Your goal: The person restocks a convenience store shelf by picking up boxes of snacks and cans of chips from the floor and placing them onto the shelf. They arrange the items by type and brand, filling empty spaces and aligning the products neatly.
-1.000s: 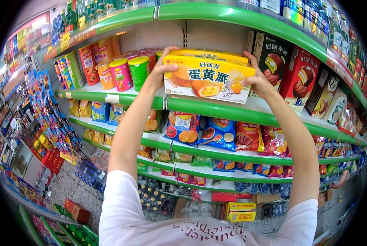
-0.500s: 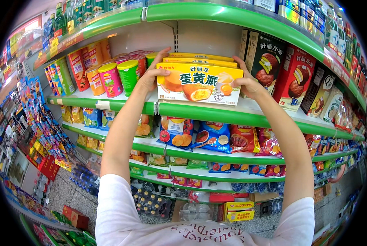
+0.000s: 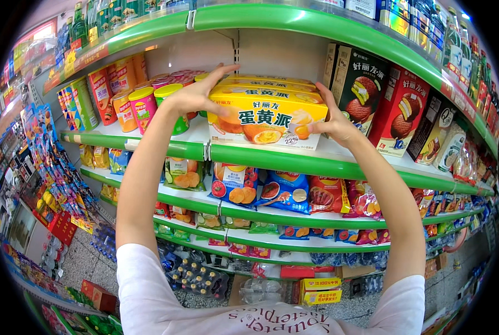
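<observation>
A short row of yellow pie boxes [image 3: 267,120], one behind another, stands on the white shelf [image 3: 366,146] in front of me. My left hand [image 3: 196,97] spans the row's left end, thumb against the front box and fingers stretched back along the tops and side. At the right end my right hand [image 3: 337,120] has its thumb on the front box's corner and its fingers up along the side. The boxes' tops and front faces show, while the undersides are hidden. The row is held between both hands.
Tubs of chips [image 3: 143,107] stand left of my left hand. A dark green pie box [image 3: 362,84] and a red pie box [image 3: 400,111] stand close on the right. Green-edged shelves run above and below, with chip bags [image 3: 286,190] underneath and bottles [image 3: 79,28] overhead.
The boxes now sit closer together, and more of their tops shows. My left hand has spread wider, its fingers reaching farther back. The right hand stays at the row's right end.
</observation>
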Tool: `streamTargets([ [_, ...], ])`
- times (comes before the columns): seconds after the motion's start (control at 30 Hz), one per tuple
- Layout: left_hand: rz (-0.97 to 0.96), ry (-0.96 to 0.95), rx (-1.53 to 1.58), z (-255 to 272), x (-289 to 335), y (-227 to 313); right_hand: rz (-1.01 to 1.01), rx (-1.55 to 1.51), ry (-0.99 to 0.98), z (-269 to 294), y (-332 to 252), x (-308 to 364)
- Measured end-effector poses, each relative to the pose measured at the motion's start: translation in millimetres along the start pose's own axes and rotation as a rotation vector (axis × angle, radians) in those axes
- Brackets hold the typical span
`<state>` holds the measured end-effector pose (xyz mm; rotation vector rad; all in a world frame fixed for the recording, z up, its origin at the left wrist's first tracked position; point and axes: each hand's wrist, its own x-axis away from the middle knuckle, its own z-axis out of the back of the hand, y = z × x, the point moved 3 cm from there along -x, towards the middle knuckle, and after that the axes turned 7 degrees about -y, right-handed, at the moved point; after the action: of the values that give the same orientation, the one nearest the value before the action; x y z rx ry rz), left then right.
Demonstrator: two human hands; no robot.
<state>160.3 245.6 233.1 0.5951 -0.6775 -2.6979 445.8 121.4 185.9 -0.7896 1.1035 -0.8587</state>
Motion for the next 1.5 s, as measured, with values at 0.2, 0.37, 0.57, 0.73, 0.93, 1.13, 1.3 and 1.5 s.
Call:
streamTargets([
  [0.2, 0.227, -0.217, -0.440, -9.4, -37.1, 8.5, -0.137, 0.087, 0.067, 5.3, 19.2, -2.3],
  [0.37, 0.207, -0.356, -0.237, -4.6, -49.1, 5.2, -0.136, 0.212, -0.020, 8.1, 20.3, -11.6],
  [0.57, 0.176, -0.298, -0.324, -6.7, -48.0, -1.1, -0.100, 0.175, 0.006, 6.4, 26.5, -8.6],
  [0.73, 0.201, -0.306, -0.324, -12.5, -41.6, 5.2, -0.140, 0.414, 0.038, 7.3, 28.7, -3.9],
  [0.93, 0.331, -0.332, -0.681, -10.7, -48.2, 25.1, -0.025, 0.699, 0.180, -4.8, 13.1, 34.1],
  [1.13, -0.050, 0.091, -0.677, -42.6, -27.1, 69.2, 0.104, 0.664, 0.212, -32.3, -23.8, 145.3],
  [1.3, -0.178, 0.257, -0.836, -97.5, -42.4, 113.8, -0.104, 0.549, 0.210, -64.2, -4.4, 234.7],
  [1.5, -0.113, 0.365, -0.823, -134.0, -64.7, 103.8, -0.373, 0.344, 0.319, -154.8, 57.5, 323.4],
])
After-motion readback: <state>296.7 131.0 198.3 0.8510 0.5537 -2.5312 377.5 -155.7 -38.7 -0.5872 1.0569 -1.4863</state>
